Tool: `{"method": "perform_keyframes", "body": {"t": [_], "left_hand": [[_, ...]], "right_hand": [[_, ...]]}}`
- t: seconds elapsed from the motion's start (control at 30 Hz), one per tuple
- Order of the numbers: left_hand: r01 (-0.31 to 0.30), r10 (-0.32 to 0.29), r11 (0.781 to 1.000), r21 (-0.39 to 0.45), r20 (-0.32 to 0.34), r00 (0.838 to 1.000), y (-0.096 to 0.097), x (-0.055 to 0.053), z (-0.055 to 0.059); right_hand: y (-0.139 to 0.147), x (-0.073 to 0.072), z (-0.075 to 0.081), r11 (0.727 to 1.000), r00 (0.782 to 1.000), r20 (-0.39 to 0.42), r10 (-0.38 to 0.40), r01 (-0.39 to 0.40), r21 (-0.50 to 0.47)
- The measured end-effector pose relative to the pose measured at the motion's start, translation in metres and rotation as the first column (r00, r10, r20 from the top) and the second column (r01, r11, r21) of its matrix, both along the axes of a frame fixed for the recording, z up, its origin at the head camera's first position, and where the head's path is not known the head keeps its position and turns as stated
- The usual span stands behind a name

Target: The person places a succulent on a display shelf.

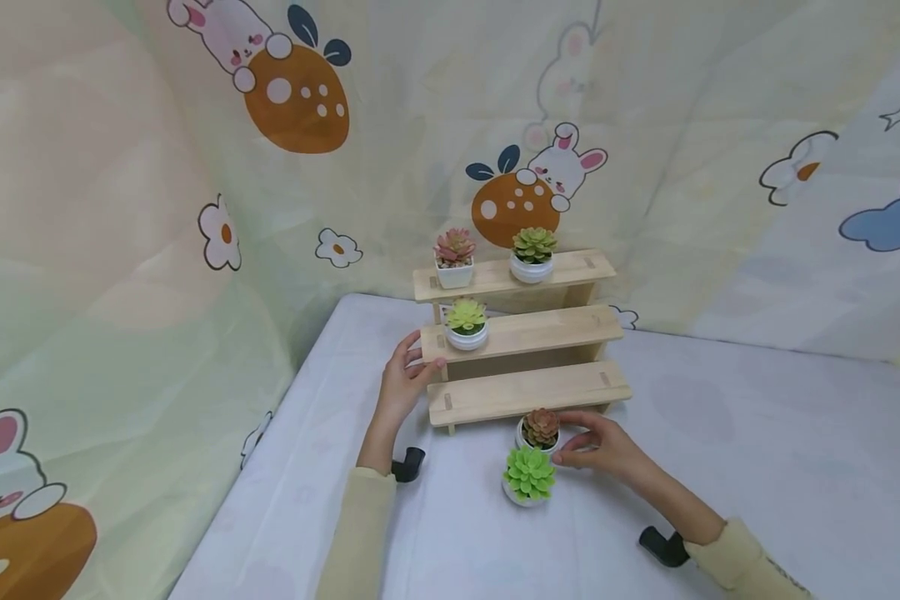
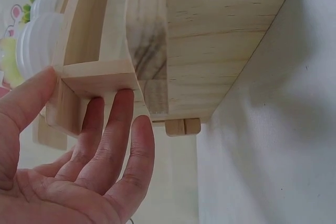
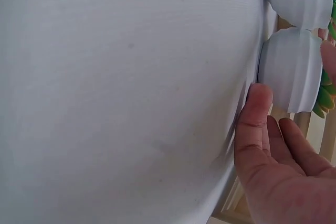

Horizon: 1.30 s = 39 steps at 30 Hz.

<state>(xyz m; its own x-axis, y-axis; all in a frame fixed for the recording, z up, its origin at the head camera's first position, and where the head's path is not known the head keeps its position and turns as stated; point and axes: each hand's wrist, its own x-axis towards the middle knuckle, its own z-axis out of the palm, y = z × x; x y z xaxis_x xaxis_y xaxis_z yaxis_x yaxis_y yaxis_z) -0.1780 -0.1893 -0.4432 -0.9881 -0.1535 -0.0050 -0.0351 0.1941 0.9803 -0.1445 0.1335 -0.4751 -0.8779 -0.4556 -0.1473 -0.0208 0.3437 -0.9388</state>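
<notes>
My left hand [image 1: 405, 383] grips the left end of the middle tier of a three-step wooden plant stand [image 1: 528, 396]. In the left wrist view the thumb lies on the tier's edge, with several fingers underneath against the wooden support. At the foot of the stand, my right hand [image 1: 600, 442] holds a small potted reddish-brown succulent [image 1: 542, 427], its thumb and forefinger around the white pot [image 3: 291, 69]. Directly in front of that pot stands a bright green succulent [image 1: 529, 473] in a white pot, the two close together on the white cloth.
On the top tier stand a pink succulent [image 1: 455, 250] in a square white pot and a green succulent [image 1: 534, 247] in a round one. A yellow-green succulent [image 1: 466, 318] sits at the middle tier's left. Behind hangs a printed cloth backdrop [image 1: 412, 125].
</notes>
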Motion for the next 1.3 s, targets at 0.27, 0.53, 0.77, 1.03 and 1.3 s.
{"method": "perform_keyframes", "body": {"t": [0.27, 0.53, 0.77, 1.03, 1.3], "left_hand": [[0.002, -0.002, 1.000, -0.003, 0.004, 1.000, 0.002, 0.001, 0.001], [0.005, -0.005, 1.000, -0.001, 0.004, 1.000, 0.002, 0.002, 0.002], [0.006, -0.006, 1.000, -0.003, 0.004, 1.000, 0.003, 0.002, 0.001], [0.005, -0.005, 1.000, -0.012, -0.003, 1.000, 0.003, 0.001, 0.002], [-0.001, 0.001, 1.000, -0.010, 0.005, 1.000, 0.000, 0.002, 0.002]], "right_hand": [[-0.010, -0.004, -0.001, 0.999, 0.998, -0.035, 0.049, -0.049, 0.013], [-0.019, -0.005, 0.001, 0.995, 0.999, -0.040, 0.010, -0.006, 0.101], [-0.015, -0.005, -0.001, 0.997, 0.997, -0.069, 0.030, -0.024, 0.079], [-0.008, -0.003, -0.002, 0.997, 0.997, -0.077, 0.010, -0.003, 0.080], [-0.003, 0.000, 0.007, 0.998, 0.999, -0.026, -0.039, 0.040, 0.046]]}}
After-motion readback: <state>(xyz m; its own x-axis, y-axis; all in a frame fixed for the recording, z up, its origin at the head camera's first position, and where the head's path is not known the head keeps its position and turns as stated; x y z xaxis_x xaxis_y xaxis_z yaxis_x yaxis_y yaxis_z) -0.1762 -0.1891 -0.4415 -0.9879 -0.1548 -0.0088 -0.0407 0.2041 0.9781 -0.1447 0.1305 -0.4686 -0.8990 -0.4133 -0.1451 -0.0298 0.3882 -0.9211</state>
